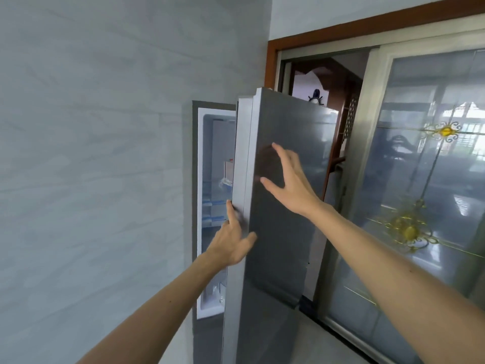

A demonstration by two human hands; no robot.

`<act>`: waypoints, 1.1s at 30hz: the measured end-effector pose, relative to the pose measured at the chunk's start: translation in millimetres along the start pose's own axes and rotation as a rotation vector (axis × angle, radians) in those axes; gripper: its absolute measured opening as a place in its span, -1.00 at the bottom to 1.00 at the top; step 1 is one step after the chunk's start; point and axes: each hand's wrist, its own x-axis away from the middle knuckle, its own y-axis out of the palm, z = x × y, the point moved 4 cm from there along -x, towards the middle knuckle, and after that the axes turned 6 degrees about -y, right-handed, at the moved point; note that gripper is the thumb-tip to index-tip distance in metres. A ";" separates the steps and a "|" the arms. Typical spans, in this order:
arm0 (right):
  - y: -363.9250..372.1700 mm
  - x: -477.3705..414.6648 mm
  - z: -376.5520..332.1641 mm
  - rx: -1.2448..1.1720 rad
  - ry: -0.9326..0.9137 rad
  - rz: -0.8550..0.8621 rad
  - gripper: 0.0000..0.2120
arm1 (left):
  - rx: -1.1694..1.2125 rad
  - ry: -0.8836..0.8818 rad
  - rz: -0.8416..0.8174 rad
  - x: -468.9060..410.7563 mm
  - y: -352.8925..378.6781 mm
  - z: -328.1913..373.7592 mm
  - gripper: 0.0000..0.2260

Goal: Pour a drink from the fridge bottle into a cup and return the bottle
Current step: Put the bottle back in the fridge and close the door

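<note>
Fridge door [283, 206] is ajar. The step is door handling; opening or closing, can't tell. Left hand [231, 245]: straight fingers on the door edge, thumb on the face. Right hand [288, 179]: fingers spread wide at the face, holding nothing. Bottle not identifiable; the fridge interior [217, 153], left of the left fingers, is blurred. If opening, next is a wider swing, then locate the bottle.

fridge door [278, 206] ajar, narrow gap to shelves [214, 203], wall [91, 153] left
</note>
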 end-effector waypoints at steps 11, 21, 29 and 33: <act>60.8 -93.9 25.6 0.318 -0.330 0.109 -0.27 | 0.210 -0.068 0.175 -57.0 -17.0 -47.8 -0.05; 122.2 -125.4 39.3 0.307 -0.436 0.415 -0.36 | 0.361 -0.082 0.372 -91.7 -20.7 -83.2 -0.08; 144.9 -146.9 43.8 0.314 -0.438 0.442 -0.38 | 0.494 -0.085 0.456 -119.9 -28.0 -104.2 -0.17; 154.2 -156.2 47.0 0.331 -0.419 0.441 -0.38 | 0.517 -0.084 0.471 -128.6 -29.7 -110.3 -0.20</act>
